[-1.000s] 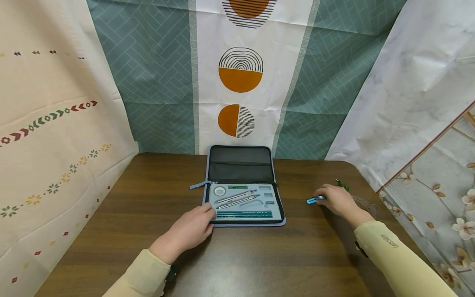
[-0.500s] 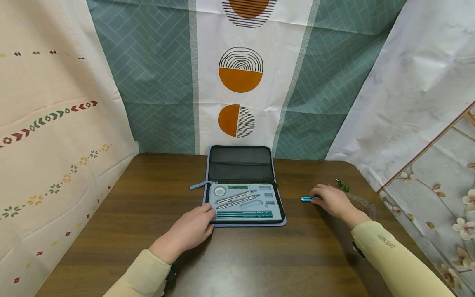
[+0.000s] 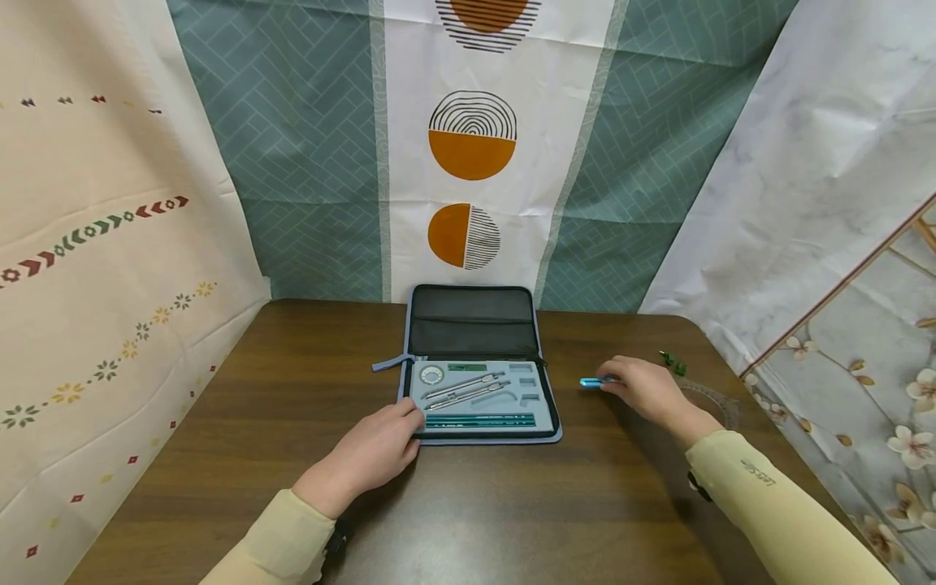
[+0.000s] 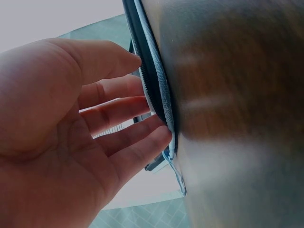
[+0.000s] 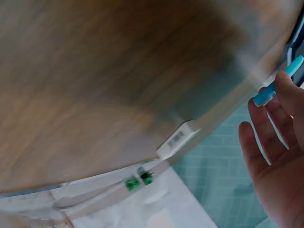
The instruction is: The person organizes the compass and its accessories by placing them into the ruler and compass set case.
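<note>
Pinched in the right hand (image 3: 645,392), a small blue item (image 3: 591,382) sits farther left than a second ago, right of the open case (image 3: 471,305), whose near-left corner the left hand (image 3: 369,457) touches, fingers relaxed, both arms reaching forward.

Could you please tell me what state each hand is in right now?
Left hand: open, touching the edge of the zip case.
Right hand: closed, holding a small blue object.

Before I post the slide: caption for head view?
Left hand touches an open drawing-set case; right hand pinches a blue piece to its right.
</note>
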A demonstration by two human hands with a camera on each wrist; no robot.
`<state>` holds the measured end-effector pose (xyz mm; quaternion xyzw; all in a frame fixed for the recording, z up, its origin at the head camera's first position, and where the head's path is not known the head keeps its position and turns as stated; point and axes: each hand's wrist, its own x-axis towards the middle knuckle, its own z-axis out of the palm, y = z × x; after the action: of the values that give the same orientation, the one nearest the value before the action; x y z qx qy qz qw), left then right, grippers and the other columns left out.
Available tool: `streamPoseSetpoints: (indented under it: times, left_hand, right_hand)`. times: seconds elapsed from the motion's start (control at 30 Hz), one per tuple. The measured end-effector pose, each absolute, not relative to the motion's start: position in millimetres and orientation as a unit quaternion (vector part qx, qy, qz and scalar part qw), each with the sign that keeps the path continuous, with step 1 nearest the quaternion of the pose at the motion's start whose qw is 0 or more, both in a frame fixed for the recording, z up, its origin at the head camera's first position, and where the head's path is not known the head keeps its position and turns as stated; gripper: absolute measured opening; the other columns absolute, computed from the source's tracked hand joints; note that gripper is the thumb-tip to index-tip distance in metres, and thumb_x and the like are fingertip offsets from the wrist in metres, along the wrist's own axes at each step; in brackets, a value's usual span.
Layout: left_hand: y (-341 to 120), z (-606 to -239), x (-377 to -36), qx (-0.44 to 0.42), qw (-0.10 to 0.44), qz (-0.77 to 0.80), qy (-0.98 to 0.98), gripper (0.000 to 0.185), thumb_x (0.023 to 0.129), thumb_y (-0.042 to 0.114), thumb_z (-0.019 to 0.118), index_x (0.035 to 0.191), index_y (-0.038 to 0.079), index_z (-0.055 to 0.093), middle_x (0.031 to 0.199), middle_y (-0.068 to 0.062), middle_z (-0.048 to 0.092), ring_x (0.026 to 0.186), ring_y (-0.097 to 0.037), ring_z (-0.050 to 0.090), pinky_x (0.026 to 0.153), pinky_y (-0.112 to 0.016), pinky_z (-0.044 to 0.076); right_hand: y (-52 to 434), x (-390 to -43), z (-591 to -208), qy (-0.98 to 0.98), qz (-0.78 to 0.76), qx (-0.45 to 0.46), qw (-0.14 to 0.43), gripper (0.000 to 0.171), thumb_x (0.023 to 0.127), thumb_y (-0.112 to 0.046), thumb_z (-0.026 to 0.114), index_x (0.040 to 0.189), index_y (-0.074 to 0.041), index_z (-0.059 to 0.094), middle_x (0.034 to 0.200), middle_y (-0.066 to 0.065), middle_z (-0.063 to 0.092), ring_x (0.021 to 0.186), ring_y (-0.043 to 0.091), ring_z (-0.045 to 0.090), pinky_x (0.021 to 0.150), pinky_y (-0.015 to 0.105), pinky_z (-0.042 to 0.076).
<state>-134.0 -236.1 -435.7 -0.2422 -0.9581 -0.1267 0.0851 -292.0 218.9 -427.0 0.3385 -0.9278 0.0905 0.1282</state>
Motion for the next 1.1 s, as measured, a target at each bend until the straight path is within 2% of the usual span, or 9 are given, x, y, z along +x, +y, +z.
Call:
streamPoseSetpoints:
  times: [0.27,0.5,0.7,1.1]
  left_hand:
    - [-236.0,-435.2,-134.0,-0.238,0.077,-0.125,-0.96,0.015,0.098,0.006,0.08,0.11,0.005,0.072,0.103,-0.004,0.061,0.089,-0.022,0.062,0.079,-0.042,0.059]
    - [-235.9,-435.2,-133.5,-0.239,0.078,-0.127,-0.96,0.014,0.098,0.006,0.08,0.11,0.005,0.072,0.102,-0.004,0.061,0.088,-0.021,0.061,0.079,-0.042,0.058]
    - [-236.0,-436.3,-133.5,-0.241,0.084,-0.126,-0.959,0.014,0.097,0.005,0.08,0.109,0.005,0.072,0.102,-0.004,0.061,0.088,-0.021,0.061,0.078,-0.041,0.058]
    - [-236.0,-436.2,-133.3,-0.244,0.088,-0.123,-0.958,0.013,0.097,0.005,0.08,0.108,0.005,0.072,0.102,-0.004,0.061,0.089,-0.022,0.062,0.078,-0.042,0.058]
  right_hand:
    - [192.5,-287.5,-420.6,-0.918,0.101,0.358,0.14,0.014,0.096,-0.013,0.087,0.108,-0.016,0.081,0.104,-0.004,0.076,0.086,0.015,0.071,0.074,0.044,0.061]
    - [164.1,-282.6,-417.1,-0.905,0.108,0.384,0.145,0.017,0.093,-0.012,0.089,0.108,-0.013,0.081,0.105,-0.002,0.076,0.088,0.019,0.073,0.078,0.045,0.062]
    - [140.1,-277.4,-416.3,-0.9,0.108,0.4,0.134,0.017,0.095,-0.013,0.089,0.11,-0.015,0.082,0.104,-0.005,0.075,0.088,0.013,0.07,0.078,0.041,0.062]
    - [103.2,-271.3,-422.8,-0.881,0.122,0.44,0.127,0.019,0.095,-0.015,0.089,0.113,-0.016,0.083,0.107,-0.004,0.074,0.092,0.013,0.072,0.081,0.038,0.062]
